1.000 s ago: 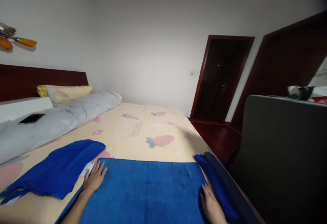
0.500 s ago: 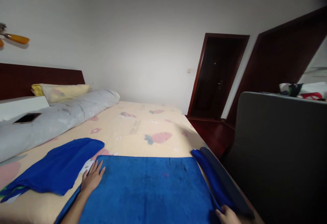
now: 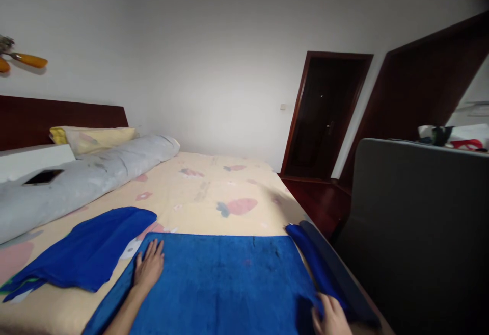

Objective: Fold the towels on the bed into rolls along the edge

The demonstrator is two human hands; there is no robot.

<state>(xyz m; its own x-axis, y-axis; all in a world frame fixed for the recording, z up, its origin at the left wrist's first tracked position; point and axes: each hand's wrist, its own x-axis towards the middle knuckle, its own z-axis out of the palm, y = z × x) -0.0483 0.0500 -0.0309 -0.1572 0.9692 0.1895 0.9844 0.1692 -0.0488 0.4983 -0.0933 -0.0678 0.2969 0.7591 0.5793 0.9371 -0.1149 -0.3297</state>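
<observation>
A blue cloth [image 3: 221, 274], like a towel with dark stains near its far right corner, lies spread flat on the bed. My left hand [image 3: 150, 266] rests palm down on its left side, fingers stretched out. At the near right edge, my right hand [image 3: 331, 315] has its fingers curled around the cloth's border, and a dark shadow falls beside them. A second, brighter blue cloth [image 3: 87, 248] lies loosely crumpled left of my left hand. Just beyond the right border lie a rolled or folded bright blue cloth [image 3: 315, 258] and a dark grey-blue one [image 3: 336, 268].
The bed [image 3: 202, 184] has a cream sheet with a strawberry print. A long grey bolster [image 3: 110, 164], a phone [image 3: 44, 177] and a yellow pillow [image 3: 101, 140] are at the left. A dark grey panel [image 3: 416, 228] stands close on the right, and a door [image 3: 321, 116] is behind.
My left hand has slid a little to the right over the cloth. My right hand has shifted slightly left and away from me along with the cloth's edge.
</observation>
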